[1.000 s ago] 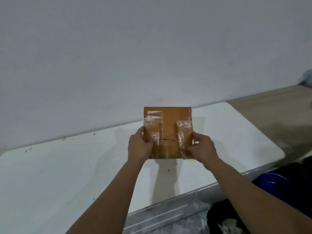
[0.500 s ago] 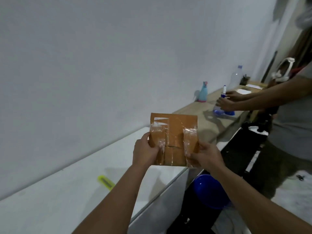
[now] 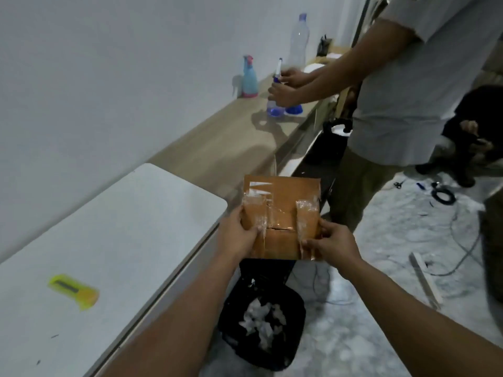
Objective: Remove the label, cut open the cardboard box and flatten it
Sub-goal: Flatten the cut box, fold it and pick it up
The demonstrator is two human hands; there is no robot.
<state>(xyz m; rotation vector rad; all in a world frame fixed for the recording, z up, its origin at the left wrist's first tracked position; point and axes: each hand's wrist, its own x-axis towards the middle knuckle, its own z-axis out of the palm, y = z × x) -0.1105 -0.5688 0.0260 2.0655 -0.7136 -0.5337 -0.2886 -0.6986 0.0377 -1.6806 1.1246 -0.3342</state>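
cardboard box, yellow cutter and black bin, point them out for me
cardboard box [image 3: 281, 210], head view, bare brown face between the tape strips
yellow cutter [image 3: 74, 291], head view, middle of its body
black bin [image 3: 295, 346], head view, right side of its rim

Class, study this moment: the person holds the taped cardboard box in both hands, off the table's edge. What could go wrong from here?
1. The cardboard box is held by the left hand and right hand over the black bin, not the white table; a slip might drop it in.
2. The yellow cutter lies apart, so reaching means a one-handed hold.
3. Another person works nearby; cutting could endanger them.
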